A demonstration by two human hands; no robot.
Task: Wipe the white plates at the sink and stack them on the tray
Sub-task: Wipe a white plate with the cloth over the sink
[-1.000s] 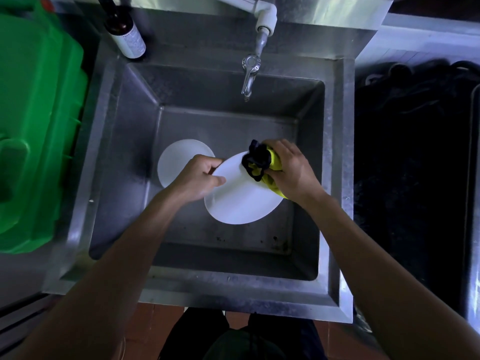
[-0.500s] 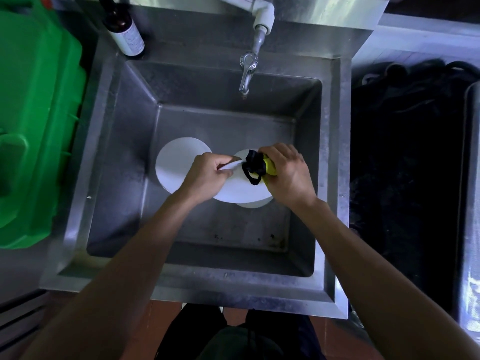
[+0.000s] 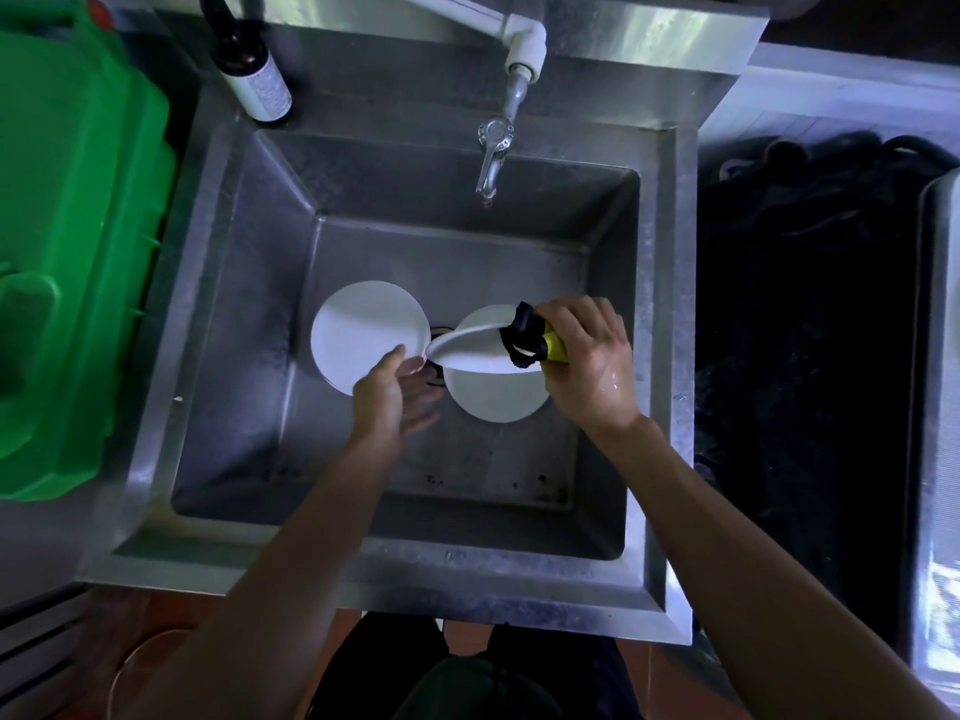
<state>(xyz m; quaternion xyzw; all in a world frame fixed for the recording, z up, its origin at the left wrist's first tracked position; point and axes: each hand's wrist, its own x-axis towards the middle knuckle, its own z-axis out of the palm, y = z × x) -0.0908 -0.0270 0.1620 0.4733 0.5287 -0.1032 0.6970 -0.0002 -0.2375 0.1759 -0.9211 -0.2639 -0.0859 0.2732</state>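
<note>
Both forearms [image 3: 291, 563] bare, no sleeves, no gloves. Right hand [image 3: 592, 366] wet, with glistening droplets. Dark clothing [image 3: 467, 672] on lower body.

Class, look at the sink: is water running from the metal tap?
No, the metal tap shows no stream, and the steel sink wall below its spout looks undisturbed.

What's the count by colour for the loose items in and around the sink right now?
White: 3, namely the left plate, the tilted plate and the lower plate
Green: 1, the bin
Brown: 1, the bottle
Yellow and black: 1, the cloth
Total: 6
</note>
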